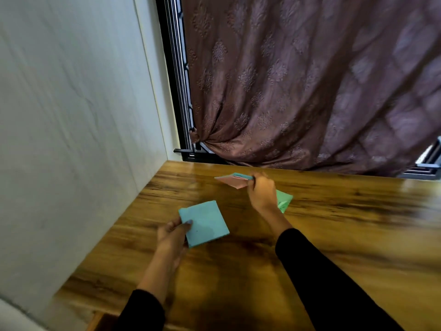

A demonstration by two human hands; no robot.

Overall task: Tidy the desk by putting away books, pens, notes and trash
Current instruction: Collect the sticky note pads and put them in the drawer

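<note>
Two hands hold notes, one green note left on the desk.
Left hand point(173, 231) pinches the blue pad point(204, 223); right hand point(261, 191) grips pink notes point(232, 180), with the green note point(285, 201) directly beneath its wrist.

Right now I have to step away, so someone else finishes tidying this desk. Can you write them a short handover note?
Left hand grips a stack of blue notes by its near-left corner, just above the wooden desk.
Right hand pinches pink notes with a blue one on top, lifted near the far edge.
A green note lies on the desk, partly under the right hand.
Done: notes mostly gathered in hand.
Left: pick up the green note, merge the stacks, put them away.
</note>
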